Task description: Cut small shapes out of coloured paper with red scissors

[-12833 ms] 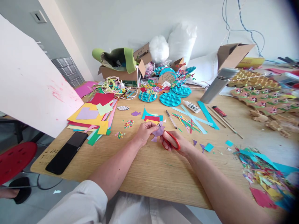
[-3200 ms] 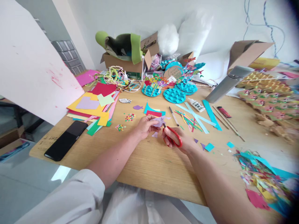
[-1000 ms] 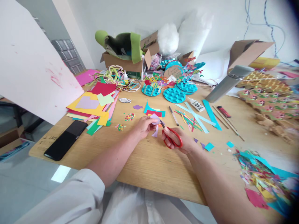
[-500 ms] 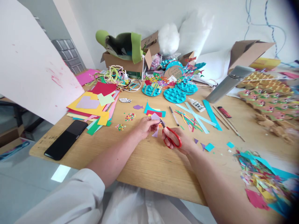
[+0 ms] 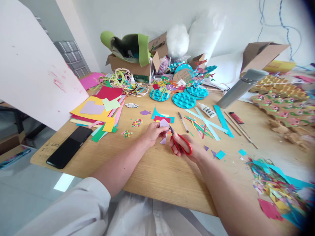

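My left hand (image 5: 155, 133) pinches a small piece of light purple paper (image 5: 164, 123) above the middle of the table. Red-handled scissors (image 5: 188, 147) are in my right hand (image 5: 188, 146), their blades at the right edge of that paper. Below the hands lies another light purple scrap (image 5: 163, 141). Just behind are blue, red and yellow paper pieces (image 5: 157, 114), partly covered by the held paper. A purple paper fish (image 5: 145, 112) lies to the left, near two little piles of coloured paper dots (image 5: 137, 123).
Stacked coloured paper (image 5: 81, 114) and a black phone (image 5: 70, 147) lie left. A pen (image 5: 183, 122), glue bottle (image 5: 207, 110), paper strips (image 5: 209, 124) and a grey tumbler (image 5: 240, 90) stand or lie right. Paper scraps (image 5: 273, 190) are heaped near right; blue decorated discs (image 5: 184, 100) sit behind.
The scissor handles have spread wider apart in my right hand. The light purple paper has shifted very slightly in my left hand; the rest stays put.
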Available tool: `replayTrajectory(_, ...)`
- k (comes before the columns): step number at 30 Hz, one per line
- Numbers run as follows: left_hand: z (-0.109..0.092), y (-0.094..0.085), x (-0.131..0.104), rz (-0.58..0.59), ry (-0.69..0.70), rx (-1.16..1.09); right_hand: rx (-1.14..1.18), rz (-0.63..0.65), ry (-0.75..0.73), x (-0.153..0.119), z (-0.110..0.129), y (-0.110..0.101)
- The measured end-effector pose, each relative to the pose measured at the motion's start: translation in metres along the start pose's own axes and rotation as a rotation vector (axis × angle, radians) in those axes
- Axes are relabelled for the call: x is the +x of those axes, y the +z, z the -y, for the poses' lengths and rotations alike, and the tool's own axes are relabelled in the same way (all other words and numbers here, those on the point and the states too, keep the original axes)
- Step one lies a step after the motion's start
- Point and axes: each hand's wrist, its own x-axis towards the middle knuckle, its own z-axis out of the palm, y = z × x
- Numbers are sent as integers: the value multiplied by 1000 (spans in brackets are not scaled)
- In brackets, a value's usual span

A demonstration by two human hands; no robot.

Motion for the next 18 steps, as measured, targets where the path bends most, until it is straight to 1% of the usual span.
replayTrajectory(5,1,1,-1,39,17,26,23,-21,18,-1,2,0)
replayTrajectory(18,1,-2,1,69,-18,22,7,-4,8,-2,1,-2)
